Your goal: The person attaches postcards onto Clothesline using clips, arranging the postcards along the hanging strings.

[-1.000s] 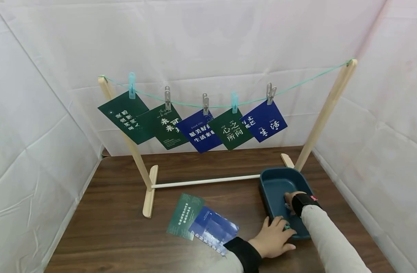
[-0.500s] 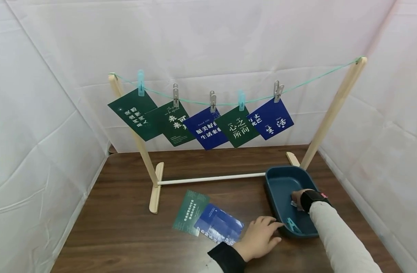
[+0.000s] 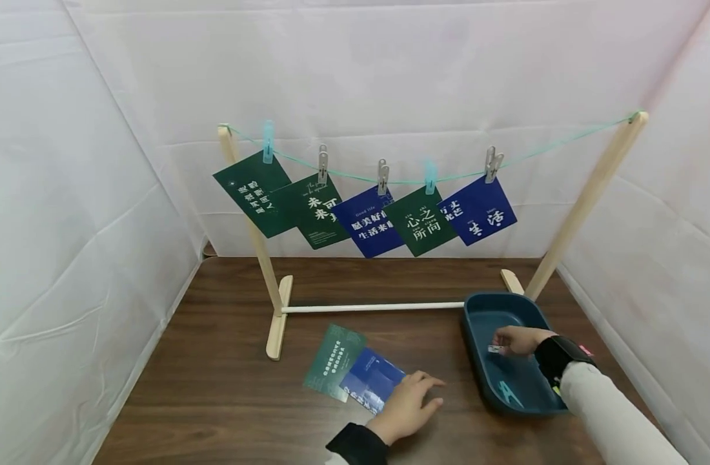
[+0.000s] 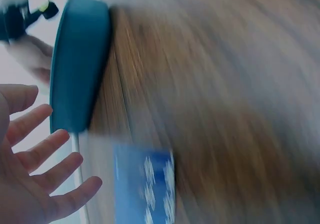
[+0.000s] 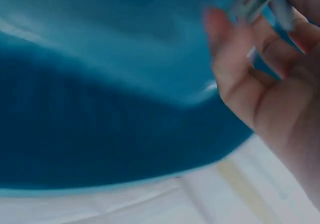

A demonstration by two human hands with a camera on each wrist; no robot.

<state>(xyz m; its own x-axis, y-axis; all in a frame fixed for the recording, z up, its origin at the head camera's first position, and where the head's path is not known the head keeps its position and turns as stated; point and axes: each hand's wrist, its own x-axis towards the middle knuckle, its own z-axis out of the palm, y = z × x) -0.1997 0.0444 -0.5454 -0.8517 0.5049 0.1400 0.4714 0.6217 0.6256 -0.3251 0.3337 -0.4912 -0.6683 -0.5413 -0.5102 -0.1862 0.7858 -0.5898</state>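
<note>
Over the blue bin (image 3: 477, 361), my right hand (image 3: 520, 340) pinches a silver-grey clothespin (image 3: 496, 349). In the right wrist view the clothespin (image 5: 252, 2) sits between thumb and fingers at the top edge, blurred. A teal clothespin (image 3: 508, 392) lies on the bin's floor. My left hand (image 3: 410, 403) has its fingers spread and holds nothing; it overlaps the right corner of a blue card (image 3: 374, 376). That card lies partly over a green card (image 3: 335, 358) on the table. The left wrist view shows the same blue card (image 4: 142, 184) below the open fingers.
Behind, a wooden stand (image 3: 587, 200) carries a green string (image 3: 410, 182) with several green and blue cards (image 3: 421, 223) clipped along it. A white rod (image 3: 372, 307) joins its feet. White cloth (image 3: 355, 71) surrounds the brown table (image 3: 227, 387).
My left hand has left the bin's near edge and moved left to the blue card. My right hand has risen from the bin's floor with the grey clothespin. The head view has shifted.
</note>
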